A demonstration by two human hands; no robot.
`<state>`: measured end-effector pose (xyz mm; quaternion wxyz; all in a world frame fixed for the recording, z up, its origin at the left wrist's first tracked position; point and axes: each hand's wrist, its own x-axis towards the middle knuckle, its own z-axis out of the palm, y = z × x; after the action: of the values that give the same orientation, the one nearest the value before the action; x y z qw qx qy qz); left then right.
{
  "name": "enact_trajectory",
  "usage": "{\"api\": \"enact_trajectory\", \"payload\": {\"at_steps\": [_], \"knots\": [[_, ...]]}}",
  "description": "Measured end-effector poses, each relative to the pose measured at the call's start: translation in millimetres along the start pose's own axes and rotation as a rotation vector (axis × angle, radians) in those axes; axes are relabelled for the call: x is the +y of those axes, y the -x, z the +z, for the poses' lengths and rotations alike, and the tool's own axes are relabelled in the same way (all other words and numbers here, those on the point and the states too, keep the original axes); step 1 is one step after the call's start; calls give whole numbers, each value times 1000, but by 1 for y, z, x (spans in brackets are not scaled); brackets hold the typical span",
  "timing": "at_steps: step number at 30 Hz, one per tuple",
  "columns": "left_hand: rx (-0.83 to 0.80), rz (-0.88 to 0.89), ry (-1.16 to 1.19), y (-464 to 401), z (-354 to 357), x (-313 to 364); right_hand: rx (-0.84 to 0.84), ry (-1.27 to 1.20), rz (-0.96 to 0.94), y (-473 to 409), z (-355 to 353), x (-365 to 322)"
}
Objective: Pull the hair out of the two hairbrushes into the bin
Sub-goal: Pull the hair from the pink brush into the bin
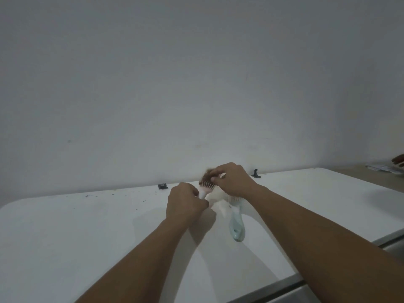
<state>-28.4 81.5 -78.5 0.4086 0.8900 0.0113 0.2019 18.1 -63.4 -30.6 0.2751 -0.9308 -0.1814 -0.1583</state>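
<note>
My right hand (231, 180) pinches the brown hair (206, 174) above the pink hairbrush (205, 187); my left hand (185, 203) is closed round its handle. The blue hairbrush (236, 224) lies beside them on the white table (87, 232).
</note>
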Motion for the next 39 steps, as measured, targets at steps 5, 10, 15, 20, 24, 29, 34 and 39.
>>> {"api": "enact_trajectory", "payload": {"at_steps": [5, 10, 15, 20, 24, 29, 34, 39], "knots": [[23, 107, 136, 7, 0, 23, 121, -75, 37, 19, -40, -2], [-25, 249, 145, 26, 0, 61, 340, -113, 156, 40, -78, 17], [-82, 300, 181, 54, 12, 94, 361, -376, 325, 80, -121, 37], [-214, 359, 205, 87, 34, 123, 222, -670, 474, 136, -162, 60], [-416, 348, 179, 111, 56, 143, 264, -680, 525, 182, -181, 86], [-622, 379, 56, 146, 85, 164, 312, -726, 552, 241, -185, 109], [-915, 173, 231, 187, 121, 169, 350, -704, 599, 300, -172, 139], [-1049, 34, 259, 222, 164, 155, 336, -730, 671, 361, -146, 167]]}}
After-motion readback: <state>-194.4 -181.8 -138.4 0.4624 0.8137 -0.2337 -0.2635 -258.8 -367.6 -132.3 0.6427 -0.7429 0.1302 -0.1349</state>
